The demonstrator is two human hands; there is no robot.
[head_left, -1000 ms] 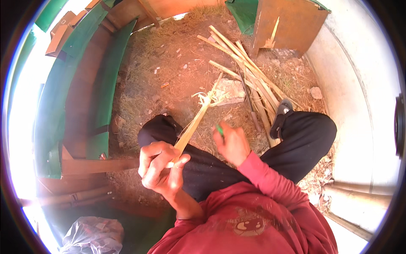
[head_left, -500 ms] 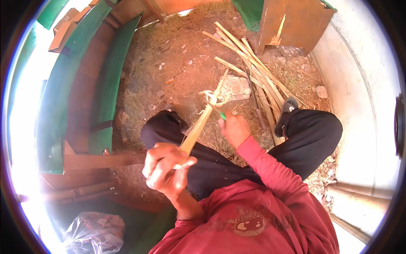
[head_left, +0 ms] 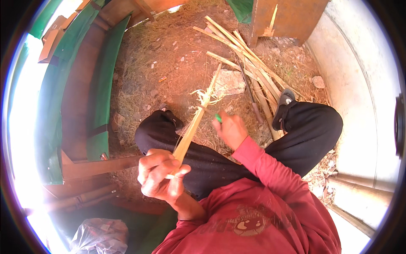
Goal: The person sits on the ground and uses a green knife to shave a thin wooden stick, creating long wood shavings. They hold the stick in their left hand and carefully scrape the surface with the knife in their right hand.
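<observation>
My left hand (head_left: 160, 174) is closed around the near end of a split bamboo strip (head_left: 189, 136), which slants up and away from me. Pale curled shavings (head_left: 204, 99) cling to it partway along, and its narrow far end reaches the stone. Closed on a small knife with a green handle (head_left: 218, 118), my right hand (head_left: 231, 131) is to the right of the strip. The knife's thin blade points left and appears to meet the strip just on my side of the shavings. My right fingers hide most of the handle.
Several bamboo strips (head_left: 253, 63) lie in a pile ahead right, beside a pale stone (head_left: 229, 82) and a long blade with a brown handle (head_left: 257, 113). Green-covered boards (head_left: 101, 84) stand left, a white wall (head_left: 355, 84) right. A plastic bag (head_left: 101, 235) sits lower left.
The view has shifted slightly. My right hand and the knife have come a little nearer to me along the strip. My left hand keeps its hold.
</observation>
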